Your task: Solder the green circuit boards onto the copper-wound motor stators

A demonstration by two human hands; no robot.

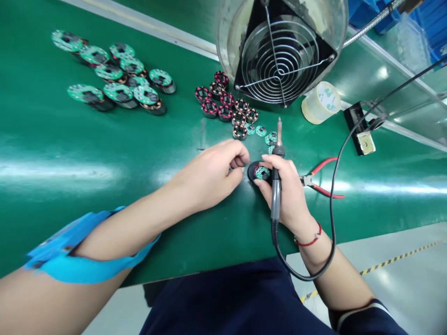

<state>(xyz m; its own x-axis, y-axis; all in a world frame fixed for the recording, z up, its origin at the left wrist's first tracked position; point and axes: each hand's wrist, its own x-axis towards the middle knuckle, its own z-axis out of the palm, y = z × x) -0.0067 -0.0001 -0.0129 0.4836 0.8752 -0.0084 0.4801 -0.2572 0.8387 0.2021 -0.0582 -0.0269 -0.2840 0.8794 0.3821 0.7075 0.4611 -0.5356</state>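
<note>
My right hand (292,197) is closed round a soldering iron (275,200), its metal tip pointing away from me. The thumb and fingers of that same hand also touch a small part with a round green circuit board (262,173) on top, set on a black round base (252,172). Just left of it, my left hand (218,172) has its fingers curled and pinched together; whatever is between them is hidden. Small loose green circuit boards (260,130) and copper-wound motor stators (239,131) lie beyond my hands.
Red-handled pliers (324,179) lie right of my right hand. A fan with a wire guard (279,70) stands at the back, beside a tape roll (321,103) and a black soldering stand (359,128). Several board-topped stators (118,93) stand far left. The iron's cable (333,186) loops over my right forearm.
</note>
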